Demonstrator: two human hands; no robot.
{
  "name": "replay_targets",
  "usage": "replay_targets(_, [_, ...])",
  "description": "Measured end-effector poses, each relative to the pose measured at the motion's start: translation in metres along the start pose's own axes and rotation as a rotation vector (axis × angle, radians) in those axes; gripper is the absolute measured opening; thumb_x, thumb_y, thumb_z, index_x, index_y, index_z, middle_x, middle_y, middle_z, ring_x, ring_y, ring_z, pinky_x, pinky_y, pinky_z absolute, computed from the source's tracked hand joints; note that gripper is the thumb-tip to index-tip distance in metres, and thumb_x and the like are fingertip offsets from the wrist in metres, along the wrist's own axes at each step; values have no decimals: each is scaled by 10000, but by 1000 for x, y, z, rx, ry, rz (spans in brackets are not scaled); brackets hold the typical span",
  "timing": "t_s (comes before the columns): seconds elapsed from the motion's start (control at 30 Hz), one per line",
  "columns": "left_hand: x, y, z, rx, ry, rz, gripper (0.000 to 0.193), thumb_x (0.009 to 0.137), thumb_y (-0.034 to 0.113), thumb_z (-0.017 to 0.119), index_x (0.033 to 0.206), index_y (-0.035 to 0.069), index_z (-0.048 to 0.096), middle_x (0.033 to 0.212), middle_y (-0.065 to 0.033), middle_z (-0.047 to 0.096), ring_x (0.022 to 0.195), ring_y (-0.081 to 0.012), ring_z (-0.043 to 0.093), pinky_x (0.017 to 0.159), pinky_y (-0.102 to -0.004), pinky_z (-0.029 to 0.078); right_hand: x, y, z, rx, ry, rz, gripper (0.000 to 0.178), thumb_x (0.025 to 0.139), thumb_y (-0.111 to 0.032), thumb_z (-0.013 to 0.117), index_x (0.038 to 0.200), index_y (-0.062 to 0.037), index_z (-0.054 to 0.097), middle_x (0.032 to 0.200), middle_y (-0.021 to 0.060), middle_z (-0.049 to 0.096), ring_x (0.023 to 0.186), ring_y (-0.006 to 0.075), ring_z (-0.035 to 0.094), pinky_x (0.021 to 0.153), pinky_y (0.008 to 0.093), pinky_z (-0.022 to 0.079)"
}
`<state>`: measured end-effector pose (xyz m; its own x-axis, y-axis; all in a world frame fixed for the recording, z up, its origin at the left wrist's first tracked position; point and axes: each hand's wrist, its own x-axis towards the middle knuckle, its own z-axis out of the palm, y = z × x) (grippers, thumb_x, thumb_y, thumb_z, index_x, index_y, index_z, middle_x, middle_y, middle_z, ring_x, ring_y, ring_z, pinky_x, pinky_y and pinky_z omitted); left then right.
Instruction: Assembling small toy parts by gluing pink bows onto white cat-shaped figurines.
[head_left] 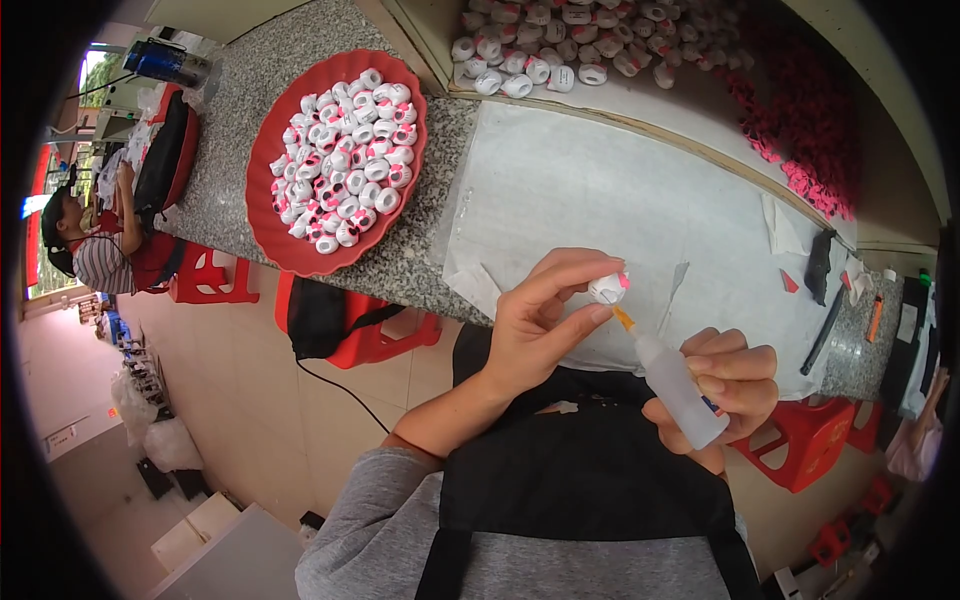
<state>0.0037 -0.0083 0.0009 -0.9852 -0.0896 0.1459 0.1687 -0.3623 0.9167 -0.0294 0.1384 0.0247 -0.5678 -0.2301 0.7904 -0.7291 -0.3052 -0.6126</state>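
Between the thumb and fingers of my left hand [545,318] is a small rounded white plastic piece [606,289] with a bit of pink at its top. My right hand [735,385] is wrapped round a translucent squeeze bottle [682,388] with a narrow yellow-orange nozzle [623,318]. The bottle is tilted, nozzle up and to the left, with its tip at or just below the white piece; whether they touch I cannot tell. Both hands are raised over the near edge of the white-covered worktop [560,190].
A red scalloped tray [262,215] full of white and pink pieces stands at the left. More white pieces [560,78] and a pink heap [800,170] fill a shelf behind. Black strips [822,265] and an orange tool [875,318] lie right. Another person [100,235] sits far left.
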Motion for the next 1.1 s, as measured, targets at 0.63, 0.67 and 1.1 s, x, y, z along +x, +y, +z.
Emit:
replay_targets(0.63, [6, 7, -25, -84, 263, 79, 369, 692, -65, 515, 1051, -29, 436, 1002, -148, 499, 886, -171, 506, 782, -258, 381, 19, 23, -53, -153, 154, 592, 327, 605, 82, 547, 871, -24, 389, 832, 91, 416, 674, 183, 500, 532, 258, 460])
replay_targets(0.67, [5, 9, -29, -86, 278, 83, 368, 694, -62, 516, 1051, -28, 436, 1002, -147, 499, 886, -171, 506, 781, -260, 384, 28, 29, -60, -110, 135, 694, 315, 632, 79, 521, 907, -23, 406, 853, 80, 406, 705, 185, 510, 523, 245, 458])
replay_targets(1.1, [1, 11, -30, -114, 315, 83, 364, 704, -50, 523, 1055, -32, 428, 991, -141, 502, 890, -168, 507, 786, -274, 404, 95, 182, -156, -1316, -403, 535, 212, 756, -76, 461, 962, -68, 508, 982, 112, 528, 841, 256, 527, 732, 299, 406])
